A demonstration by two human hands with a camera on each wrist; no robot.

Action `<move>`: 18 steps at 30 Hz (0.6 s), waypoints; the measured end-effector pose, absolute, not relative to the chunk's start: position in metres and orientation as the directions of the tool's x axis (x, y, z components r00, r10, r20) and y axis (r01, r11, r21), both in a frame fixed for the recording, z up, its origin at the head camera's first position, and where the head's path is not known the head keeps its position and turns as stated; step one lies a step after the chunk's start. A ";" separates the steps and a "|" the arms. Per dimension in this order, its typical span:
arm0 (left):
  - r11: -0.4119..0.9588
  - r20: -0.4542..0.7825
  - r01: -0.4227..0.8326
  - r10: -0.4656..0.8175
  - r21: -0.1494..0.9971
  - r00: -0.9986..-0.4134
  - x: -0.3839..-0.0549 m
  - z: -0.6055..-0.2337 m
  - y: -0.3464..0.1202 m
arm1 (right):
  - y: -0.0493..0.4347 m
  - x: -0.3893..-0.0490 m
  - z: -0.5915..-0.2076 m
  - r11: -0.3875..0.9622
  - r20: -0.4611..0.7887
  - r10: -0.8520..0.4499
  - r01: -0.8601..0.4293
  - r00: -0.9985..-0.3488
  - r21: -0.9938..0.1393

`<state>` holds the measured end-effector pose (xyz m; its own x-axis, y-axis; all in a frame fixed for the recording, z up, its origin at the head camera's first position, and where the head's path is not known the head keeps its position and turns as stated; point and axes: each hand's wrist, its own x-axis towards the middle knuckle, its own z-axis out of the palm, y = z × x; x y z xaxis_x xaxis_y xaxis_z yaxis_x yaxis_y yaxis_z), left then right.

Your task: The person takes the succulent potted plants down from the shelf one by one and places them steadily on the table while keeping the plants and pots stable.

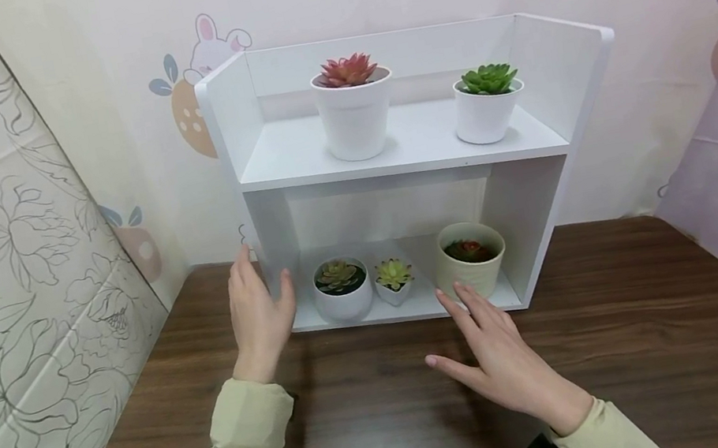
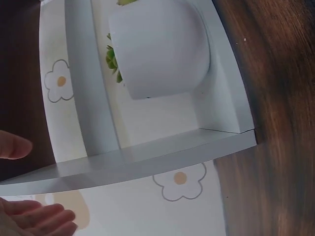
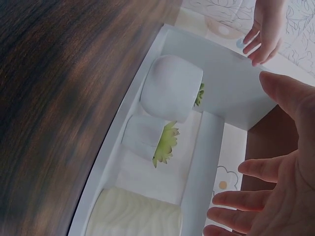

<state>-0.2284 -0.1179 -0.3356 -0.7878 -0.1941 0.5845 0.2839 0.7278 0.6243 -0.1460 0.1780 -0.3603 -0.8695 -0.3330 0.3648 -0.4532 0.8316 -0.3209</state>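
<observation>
My left hand [image 1: 258, 314] is beside the left side panel of a white two-tier shelf [image 1: 404, 174], fingers straight. In the left wrist view its thumb and fingers lie on either side of that panel, with a gap at the thumb. My right hand [image 1: 498, 359] is in front of the lower tier with fingers spread, nearest a cream ribbed pot [image 1: 472, 276] holding a reddish-green succulent. Whether its fingertips touch that pot cannot be told. Left of it on the lower tier stand a small white pot with a yellow-green succulent [image 1: 393, 274] and a rounded white pot [image 1: 346, 305] with a dark green one.
On the upper tier stand a taller white pot with a red succulent [image 1: 356, 116] and a smaller white pot with a green succulent [image 1: 486, 109]. The shelf stands on a dark wooden table [image 1: 381, 428]. Printed cloth walls [image 1: 658, 123] rise behind and at both sides.
</observation>
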 end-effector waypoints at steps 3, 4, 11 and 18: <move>0.705 0.602 0.304 -0.215 0.640 -0.769 -0.232 -0.337 -0.118 | 0.178 -0.146 -0.361 0.833 0.364 -0.333 -0.452 -0.870 -0.318; 0.699 0.610 0.314 -0.219 0.643 -0.762 -0.234 -0.337 -0.118 | 0.178 -0.146 -0.361 0.833 0.364 -0.333 -0.452 -0.870 -0.318; 0.654 0.633 0.357 -0.245 0.667 -0.734 -0.242 -0.335 -0.118 | 0.179 -0.146 -0.362 0.838 0.369 -0.328 -0.448 -0.870 -0.312; 0.624 0.629 0.373 -0.254 0.687 -0.735 -0.249 -0.336 -0.119 | 0.180 -0.146 -0.363 0.841 0.368 -0.326 -0.445 -0.871 -0.308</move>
<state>-0.2489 -0.1189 -0.3358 -0.7346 -0.2538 0.6292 0.3726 0.6242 0.6867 -0.1457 0.1797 -0.3634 -0.8709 -0.3260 0.3678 -0.4449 0.8409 -0.3081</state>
